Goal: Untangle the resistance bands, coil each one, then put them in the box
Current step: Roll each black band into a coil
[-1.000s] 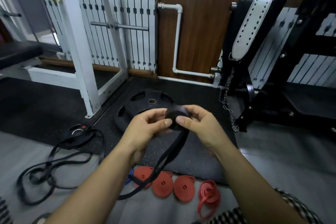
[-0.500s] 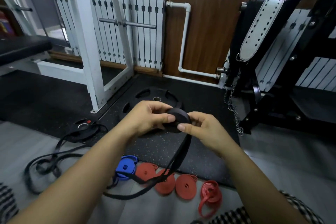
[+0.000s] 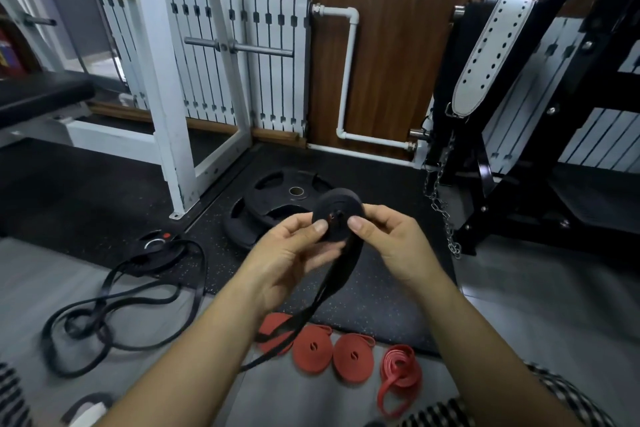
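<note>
Both hands hold a partly coiled black resistance band in mid-air over the mat. My left hand pinches the coil from the left with thumb on its face. My right hand pinches it from the right. The band's loose tail hangs down toward the floor. Three coiled red bands lie in a row on the grey floor below, with a looser red band at their right. A tangled black band sprawls on the floor at left. No box is in view.
A black weight plate lies on the speckled rubber mat behind my hands. A white rack post stands at left, a black machine with a hanging chain and white belt at right. A small black plate sits left.
The coil has turned between my fingers and grown a little as more band wound on. The hanging tail is shorter. The blue coil seen earlier is now hidden behind my left arm.
</note>
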A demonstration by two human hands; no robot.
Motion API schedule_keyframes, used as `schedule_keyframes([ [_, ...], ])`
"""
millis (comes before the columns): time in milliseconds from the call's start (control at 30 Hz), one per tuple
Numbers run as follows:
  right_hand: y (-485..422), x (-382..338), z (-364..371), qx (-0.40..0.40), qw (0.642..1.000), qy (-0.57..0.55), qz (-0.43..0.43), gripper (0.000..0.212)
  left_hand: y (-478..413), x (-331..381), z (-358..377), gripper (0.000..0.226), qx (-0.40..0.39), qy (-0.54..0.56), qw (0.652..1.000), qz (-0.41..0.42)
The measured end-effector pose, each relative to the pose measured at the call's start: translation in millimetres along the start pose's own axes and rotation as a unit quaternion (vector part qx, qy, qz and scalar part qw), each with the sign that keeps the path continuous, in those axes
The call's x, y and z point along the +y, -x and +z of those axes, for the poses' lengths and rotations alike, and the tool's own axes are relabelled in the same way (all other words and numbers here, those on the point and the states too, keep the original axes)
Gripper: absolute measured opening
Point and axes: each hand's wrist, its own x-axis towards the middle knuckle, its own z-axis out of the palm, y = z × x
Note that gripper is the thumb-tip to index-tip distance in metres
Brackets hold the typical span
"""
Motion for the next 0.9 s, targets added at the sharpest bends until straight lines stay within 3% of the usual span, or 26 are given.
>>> schedule_keyframes([
  [67, -1, -3, -6, -0.008, 0.997, 0.073, -0.001, 0.014, -2, 8, -5, 0.017, 0.013, -0.181, 0.983, 0.012],
  [133, -2, -3, -12, -0.031, 0.987, 0.156, 0.001, 0.013, -7, 19, -6, 0.029, 0.018, -0.333, 0.940, 0.066],
  [200, -2, -3, -14, -0.046, 0.979, 0.196, 0.006, 0.012, -10, 29, -1, 0.031, -0.002, -0.400, 0.911, 0.101],
  [300, -1, -6, -12, -0.015, 0.995, 0.101, 0.007, 0.015, -9, 33, 10, 0.020, -0.012, -0.365, 0.921, 0.134],
  [367, 0, -8, -11, 0.007, 1.000, -0.014, 0.008, 0.019, -6, 27, 15, 0.017, -0.002, -0.302, 0.939, 0.162],
  [433, 1, -7, -10, 0.020, 0.998, -0.059, 0.014, 0.021, -4, 17, 17, 0.015, 0.006, -0.222, 0.960, 0.172],
  [567, 3, -1, -7, 0.045, 0.995, -0.091, 0.021, 0.017, -2, -3, 20, 0.015, 0.028, -0.105, 0.983, 0.145],
  [700, 4, 0, -12, 0.047, 0.999, -0.001, 0.002, 0.017, -5, -12, 15, 0.018, 0.024, -0.046, 0.994, 0.096],
  [800, 2, 4, -20, 0.033, 0.991, 0.127, 0.011, 0.020, -10, 1, 4, 0.023, -0.006, -0.241, 0.968, 0.072],
  [900, 1, 14, -18, 0.008, 0.967, 0.254, 0.013, 0.027, -14, 18, -2, 0.041, -0.046, -0.460, 0.883, 0.087],
])
